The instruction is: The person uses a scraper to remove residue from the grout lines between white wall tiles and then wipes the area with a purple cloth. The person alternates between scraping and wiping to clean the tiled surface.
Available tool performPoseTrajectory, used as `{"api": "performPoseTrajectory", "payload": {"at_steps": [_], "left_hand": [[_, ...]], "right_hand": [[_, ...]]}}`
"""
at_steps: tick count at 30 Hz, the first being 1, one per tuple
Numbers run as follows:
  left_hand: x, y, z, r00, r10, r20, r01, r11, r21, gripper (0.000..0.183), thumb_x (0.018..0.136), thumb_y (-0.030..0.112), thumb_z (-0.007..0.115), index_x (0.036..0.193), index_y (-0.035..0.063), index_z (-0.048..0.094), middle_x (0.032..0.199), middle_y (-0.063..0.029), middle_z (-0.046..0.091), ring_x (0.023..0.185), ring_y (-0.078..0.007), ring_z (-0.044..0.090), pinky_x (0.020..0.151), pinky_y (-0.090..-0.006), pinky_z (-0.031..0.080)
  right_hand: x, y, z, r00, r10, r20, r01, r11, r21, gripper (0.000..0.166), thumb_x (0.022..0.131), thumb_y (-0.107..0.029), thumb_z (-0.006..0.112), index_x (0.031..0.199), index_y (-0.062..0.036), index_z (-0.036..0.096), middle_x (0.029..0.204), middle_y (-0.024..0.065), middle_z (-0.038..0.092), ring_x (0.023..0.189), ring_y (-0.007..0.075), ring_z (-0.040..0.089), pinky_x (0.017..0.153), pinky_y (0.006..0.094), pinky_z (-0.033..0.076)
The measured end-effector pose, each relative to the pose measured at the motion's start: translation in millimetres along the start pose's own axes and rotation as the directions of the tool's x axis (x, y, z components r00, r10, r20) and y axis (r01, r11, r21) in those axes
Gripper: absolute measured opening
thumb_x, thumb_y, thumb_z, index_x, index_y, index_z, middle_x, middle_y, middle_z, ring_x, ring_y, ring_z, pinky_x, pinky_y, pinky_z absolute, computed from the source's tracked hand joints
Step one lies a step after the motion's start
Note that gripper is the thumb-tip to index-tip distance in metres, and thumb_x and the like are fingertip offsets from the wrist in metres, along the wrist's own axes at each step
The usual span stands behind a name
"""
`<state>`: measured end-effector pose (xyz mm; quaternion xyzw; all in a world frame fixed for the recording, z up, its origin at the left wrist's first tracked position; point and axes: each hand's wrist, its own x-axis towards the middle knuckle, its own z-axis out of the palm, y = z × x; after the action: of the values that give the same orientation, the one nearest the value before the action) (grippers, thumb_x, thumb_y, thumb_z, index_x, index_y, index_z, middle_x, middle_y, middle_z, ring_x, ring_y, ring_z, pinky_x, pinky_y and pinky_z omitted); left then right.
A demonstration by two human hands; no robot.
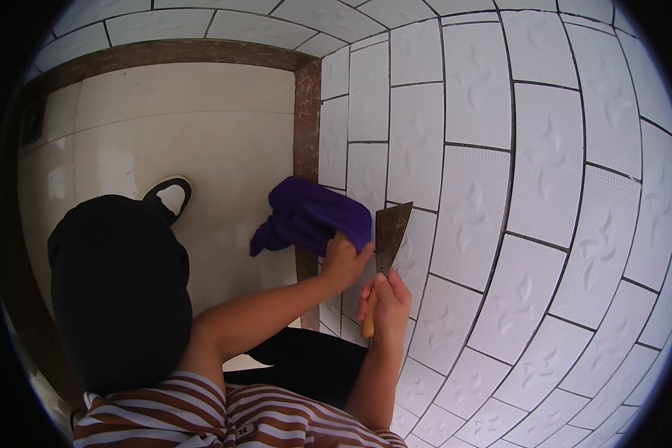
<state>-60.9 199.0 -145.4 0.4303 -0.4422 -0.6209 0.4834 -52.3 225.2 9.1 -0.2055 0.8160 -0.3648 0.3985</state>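
Observation:
My left hand [343, 262] grips a bunched purple cloth [313, 215] at the foot of the white tiled wall [476, 190]. Part of the cloth hangs over the brown skirting tile [307, 140], with one end trailing towards the floor. Just to the right, my right hand [389, 302] holds a putty knife [393, 232] by its wooden handle. Its broad, stained metal blade points up and away from me, in front of the wall tiles; whether it touches them I cannot tell. The blade is close beside the cloth and my left fingertips.
Beige glossy floor tiles [201, 140] lie to the left, bounded by brown skirting. My bent knee [120, 291] in black trousers and my black shoe [171, 196] stand there. The wall has dark joints and meets another tiled wall [246, 28] at the far corner.

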Motion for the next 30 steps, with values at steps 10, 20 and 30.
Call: {"api": "performPoseTrajectory", "payload": {"at_steps": [10, 20, 30], "left_hand": [[15, 19, 8, 0.974, 0.189, 0.122, -0.204, 0.971, 0.123, 0.034, 0.089, 0.035, 0.052, 0.091, 0.0024, 0.062, 0.095, -0.017, 0.061, 0.095, -0.0353, 0.053, 0.087, -0.0443, 0.036], [21, -13, 3, 0.995, 0.096, -0.003, -0.095, 0.988, 0.124, 0.034, 0.089, 0.036, 0.052, 0.088, 0.0034, 0.061, 0.092, -0.0179, 0.061, 0.092, -0.0369, 0.053, 0.076, -0.0465, 0.039], [60, 14, -23, 0.994, 0.083, 0.065, -0.094, 0.976, 0.195, 0.036, 0.089, 0.036, 0.052, 0.09, 0.0008, 0.06, 0.093, -0.0199, 0.06, 0.09, -0.0391, 0.053, 0.077, -0.0473, 0.04]], "right_hand": [[-11, 0, -17, 0.955, -0.294, -0.039, 0.297, 0.945, 0.139, 0.017, 0.095, -0.015, 0.047, 0.086, 0.0, 0.047, 0.067, 0.01, 0.053, 0.045, 0.0141, 0.048, 0.038, 0.0255, 0.041], [-10, -1, -7, 0.953, -0.303, 0.026, 0.301, 0.952, 0.055, 0.019, 0.095, -0.014, 0.044, 0.105, 0.0005, 0.052, 0.068, 0.0074, 0.053, 0.045, 0.0128, 0.048, 0.039, 0.0233, 0.039], [-4, -5, 1, 0.975, -0.221, 0.001, 0.221, 0.975, 0.034, 0.019, 0.095, -0.016, 0.046, 0.086, 0.0003, 0.05, 0.067, 0.0088, 0.054, 0.045, 0.0138, 0.049, 0.039, 0.0245, 0.04]]}}
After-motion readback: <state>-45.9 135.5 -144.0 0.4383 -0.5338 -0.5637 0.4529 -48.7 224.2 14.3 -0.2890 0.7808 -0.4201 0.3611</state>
